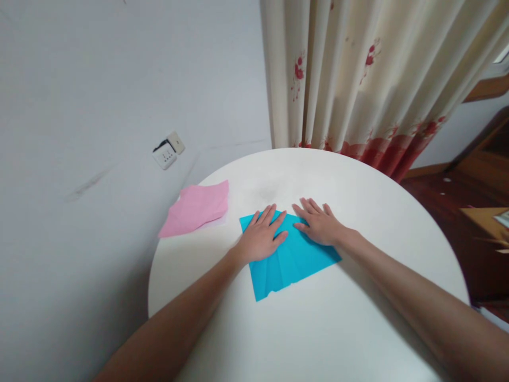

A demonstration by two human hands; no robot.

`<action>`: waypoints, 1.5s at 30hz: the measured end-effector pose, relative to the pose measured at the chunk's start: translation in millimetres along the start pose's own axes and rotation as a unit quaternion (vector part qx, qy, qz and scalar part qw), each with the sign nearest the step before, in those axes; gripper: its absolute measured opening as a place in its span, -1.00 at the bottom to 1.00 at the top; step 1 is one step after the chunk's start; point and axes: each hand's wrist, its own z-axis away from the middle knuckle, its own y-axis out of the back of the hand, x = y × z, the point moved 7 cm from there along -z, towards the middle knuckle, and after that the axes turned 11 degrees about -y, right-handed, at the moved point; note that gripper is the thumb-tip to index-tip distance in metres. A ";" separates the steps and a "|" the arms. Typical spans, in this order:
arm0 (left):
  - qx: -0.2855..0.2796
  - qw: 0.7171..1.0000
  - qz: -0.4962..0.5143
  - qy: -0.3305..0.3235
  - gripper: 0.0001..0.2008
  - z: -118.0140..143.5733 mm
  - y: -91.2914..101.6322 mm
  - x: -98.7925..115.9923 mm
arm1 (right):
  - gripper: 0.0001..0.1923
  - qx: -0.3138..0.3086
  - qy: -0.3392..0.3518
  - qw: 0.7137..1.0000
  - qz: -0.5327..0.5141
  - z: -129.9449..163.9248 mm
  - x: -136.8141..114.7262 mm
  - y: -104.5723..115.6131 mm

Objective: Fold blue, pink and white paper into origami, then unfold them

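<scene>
A wrinkled pink sheet (196,207) lies at the left rim of a round white table (302,329), near a pale wall (99,95) that bears a socket plate (164,155), a smaller plate (176,142) just beside it, and a grey scuff mark (89,184). Beyond the far rim, a cream curtain (338,69) hangs in folds — dotted with red flowers and banded in red toward its foot. To the right spreads a dark reddish floor (441,201), with brown wooden furniture (483,164) and a tan surface (475,220) partly out of view.
</scene>
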 end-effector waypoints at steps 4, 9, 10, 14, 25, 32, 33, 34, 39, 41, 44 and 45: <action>-0.006 1.000 0.012 -0.005 -0.39 0.2 1.5 0.1 | -0.42 0.040 -0.077 0.996 -0.018 -9.5 38.6 17.9; -0.007 1.000 0.018 -0.006 -0.39 0.5 2.9 0.2 | -0.57 0.128 -0.086 0.985 -0.078 -15.0 43.8 38.7; -0.007 1.000 0.019 -0.006 -0.39 0.5 2.9 0.1 | -0.58 0.128 -0.076 0.985 -0.084 -15.3 38.6 39.3; -0.008 1.000 0.020 -0.006 -0.38 0.3 1.3 -1.4 | -0.64 0.122 -0.014 0.986 -0.109 -9.0 11.3 36.2; 0.010 0.999 0.025 0.033 -0.30 0.2 -1.7 -11.4 | -0.64 0.097 -0.016 0.988 -0.119 5.5 -8.4 26.2; 0.021 0.995 0.029 0.095 -0.25 0.0 -3.4 -21.3 | -0.71 0.102 -0.015 0.986 -0.130 3.6 -6.9 26.0; 0.020 0.994 0.030 0.101 -0.23 0.2 -3.4 -22.3 | -0.71 0.103 -0.016 0.986 -0.130 3.7 -7.0 26.0; 0.019 0.994 0.032 0.105 -0.23 0.3 -3.5 -23.0 | -0.71 0.103 -0.017 0.986 -0.130 3.8 -7.2 26.0; 0.019 0.994 0.036 0.098 -0.23 0.6 -3.3 -23.8 | -0.80 0.106 0.009 0.979 -0.173 3.6 -9.8 29.4; 0.020 0.995 0.035 0.095 -0.23 1.0 -3.7 -24.3 | -0.84 0.108 0.052 0.971 -0.207 5.2 -14.9 33.5; 0.023 0.995 0.036 0.092 -0.24 1.4 -4.5 -25.3 | -0.79 0.089 0.114 0.958 -0.247 11.5 -24.7 40.1; 0.024 0.995 0.038 0.091 -0.25 1.4 -4.7 -25.5 | -0.76 0.076 0.127 0.957 -0.251 14.2 -28.0 41.6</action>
